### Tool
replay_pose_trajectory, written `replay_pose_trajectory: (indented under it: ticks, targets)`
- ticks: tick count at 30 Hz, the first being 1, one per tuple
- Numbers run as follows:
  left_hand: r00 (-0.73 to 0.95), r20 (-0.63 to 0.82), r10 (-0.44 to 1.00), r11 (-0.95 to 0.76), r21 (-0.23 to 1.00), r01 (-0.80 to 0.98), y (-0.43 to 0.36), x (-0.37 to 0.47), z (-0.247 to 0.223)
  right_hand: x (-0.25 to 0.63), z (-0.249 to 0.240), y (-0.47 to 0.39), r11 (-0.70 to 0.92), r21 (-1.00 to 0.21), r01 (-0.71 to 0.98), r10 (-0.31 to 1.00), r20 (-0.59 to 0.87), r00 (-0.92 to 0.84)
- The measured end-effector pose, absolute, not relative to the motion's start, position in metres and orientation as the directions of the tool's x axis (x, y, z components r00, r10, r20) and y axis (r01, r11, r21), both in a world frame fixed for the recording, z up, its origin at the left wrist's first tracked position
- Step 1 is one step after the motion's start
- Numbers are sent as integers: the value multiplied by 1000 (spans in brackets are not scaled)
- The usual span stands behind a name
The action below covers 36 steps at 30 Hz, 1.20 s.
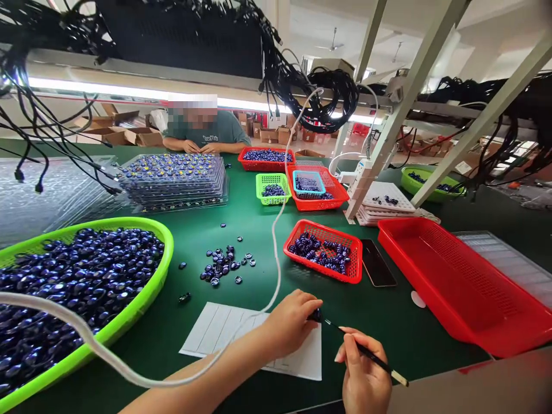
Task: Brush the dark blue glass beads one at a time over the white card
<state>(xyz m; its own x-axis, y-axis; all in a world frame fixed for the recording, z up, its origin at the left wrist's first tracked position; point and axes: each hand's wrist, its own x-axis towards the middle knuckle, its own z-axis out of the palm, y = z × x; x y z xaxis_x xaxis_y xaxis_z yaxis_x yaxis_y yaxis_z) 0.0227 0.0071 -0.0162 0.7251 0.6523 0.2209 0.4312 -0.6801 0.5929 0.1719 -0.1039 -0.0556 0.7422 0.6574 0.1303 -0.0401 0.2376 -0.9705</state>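
Over a white ruled sheet of paper [219,328], my left hand [293,322] pinches a small dark, shiny blue-purple piece [316,315] at its fingertips. A thin dark paintbrush [373,356] with a pale end is gripped in my right hand [364,368]. Its tip points left and stops close to the held piece; whether they touch I cannot tell. Beyond the paper, a loose group of similar shiny pieces [222,263] lies on the green table. A red basket [322,267] with more of them stands just past my hands.
At left sits a large green basket [166,253] full of shiny pieces. A white cable [276,241] hangs across the work area. On the right are a phone [378,263] and a red tray [457,282]. Stacked clear trays [181,198] stand before a person [207,135] opposite.
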Motion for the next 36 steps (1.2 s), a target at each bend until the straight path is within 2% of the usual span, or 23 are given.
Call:
replay_pose_trajectory:
  ticks: [8,16,24,27,30,33,36]
  targets:
    - [687,161,709,-627,591,508,20,33,-36,168,-49,-107,230,-973,-21,675,144,723]
    - [681,90,726,-612,537,581,15,32,-24,166,-45,-108,225,-973,-46,691,126,712]
    - [608,14,794,-578,328,748,-3,-10,-7,167,-43,-109,188,-981,-54,689,93,719]
    - [576,13,818,-536,384,752,-10,-35,-8,169,-42,-108,161,-986,-42,715,87,693]
    - [556,5,831,-497,452,740,-16,-51,-6,164,-35,-110,77,-996,-35,801,41,597]
    - [600,24,800,-531,494,689,-23,-54,1,155,-25,-113,-34,-999,4,897,-28,441]
    - [688,111,717,-618,560,553,-27,-53,5,153,-21,-114,-155,-985,69,967,-137,214]
